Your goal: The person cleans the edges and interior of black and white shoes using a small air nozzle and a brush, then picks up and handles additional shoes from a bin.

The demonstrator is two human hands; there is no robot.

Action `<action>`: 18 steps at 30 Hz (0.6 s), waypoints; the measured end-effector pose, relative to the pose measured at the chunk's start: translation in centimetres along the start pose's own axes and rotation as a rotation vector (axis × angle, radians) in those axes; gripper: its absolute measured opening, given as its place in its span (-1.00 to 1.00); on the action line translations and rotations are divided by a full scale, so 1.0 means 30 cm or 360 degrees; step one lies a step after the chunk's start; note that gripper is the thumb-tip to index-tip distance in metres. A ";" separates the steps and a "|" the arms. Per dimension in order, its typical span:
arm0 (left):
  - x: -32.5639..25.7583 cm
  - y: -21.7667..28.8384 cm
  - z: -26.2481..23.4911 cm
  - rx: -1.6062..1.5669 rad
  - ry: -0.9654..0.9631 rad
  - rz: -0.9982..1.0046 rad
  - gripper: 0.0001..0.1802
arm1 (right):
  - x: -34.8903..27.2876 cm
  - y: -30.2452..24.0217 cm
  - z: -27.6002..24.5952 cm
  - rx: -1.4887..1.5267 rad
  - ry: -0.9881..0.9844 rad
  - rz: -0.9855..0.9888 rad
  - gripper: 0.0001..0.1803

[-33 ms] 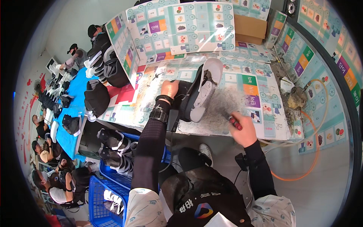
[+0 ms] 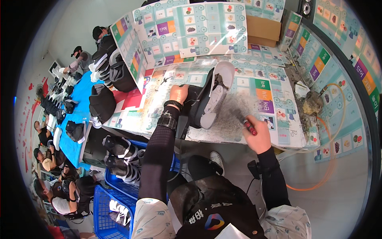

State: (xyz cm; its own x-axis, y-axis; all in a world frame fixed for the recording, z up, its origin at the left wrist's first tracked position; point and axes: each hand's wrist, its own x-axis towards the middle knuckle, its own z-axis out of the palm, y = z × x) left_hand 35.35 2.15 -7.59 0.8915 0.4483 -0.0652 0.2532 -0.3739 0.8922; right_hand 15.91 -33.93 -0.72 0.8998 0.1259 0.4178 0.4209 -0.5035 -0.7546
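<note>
A black shoe (image 2: 199,105) with a white sole (image 2: 218,93) lies on its side on the bench, sole turned to the right. Dark grey patches mark the sole's middle and heel. My left hand (image 2: 178,95) is closed on the shoe's upper from its left side; the fingertips are partly hidden. To the right of the shoe and apart from it, my right hand (image 2: 256,134) grips a red-handled tool (image 2: 250,127). The tool's dark grey front end is smeared by motion, so its kind is unclear. Black dust (image 2: 230,119) covers the bench paper beneath it.
Printed boards (image 2: 213,30) stand behind the bench, beside a brown cardboard box (image 2: 262,30). An orange hose (image 2: 324,181) loops down at the right. Blue baskets (image 2: 101,213) holding shoes stand at the lower left. Several people sit along a blue table (image 2: 81,113) with shoes.
My right hand and the red-handled tool have shifted slightly right and up, and the tool's front end is more blurred. The orange hose has swayed. My left hand and the shoe stay put.
</note>
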 end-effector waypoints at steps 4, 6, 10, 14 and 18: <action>0.036 -0.076 -0.040 -0.0063 0.0101 0.0151 -0.49 | 0.009 -0.001 -0.006 -0.0038 -0.0120 0.0061 -0.75; -0.061 0.033 -0.022 -0.0096 -0.0051 -0.0035 -0.47 | -0.014 0.006 -0.023 -0.0071 -0.0298 0.0037 -0.77; -0.185 0.122 -0.093 -0.0258 -0.0105 -0.0051 -0.42 | -0.024 -0.031 -0.003 0.0068 -0.0301 0.0056 -0.77; -0.257 0.183 -0.111 -0.0399 -0.0140 -0.0082 -0.38 | 0.003 -0.051 -0.014 0.0199 -0.0210 0.0051 -0.77; -0.245 0.134 -0.105 -0.0432 -0.0081 -0.0025 -0.40 | -0.007 -0.058 -0.001 0.0082 -0.0512 0.0047 -0.79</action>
State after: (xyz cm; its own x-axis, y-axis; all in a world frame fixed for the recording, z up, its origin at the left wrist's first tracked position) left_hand 28.63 -0.10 -2.12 0.9078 0.4083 -0.0963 0.1635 -0.1329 0.9775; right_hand 14.98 -33.10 0.53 0.8986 0.3796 0.2202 0.3919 -0.4682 -0.7920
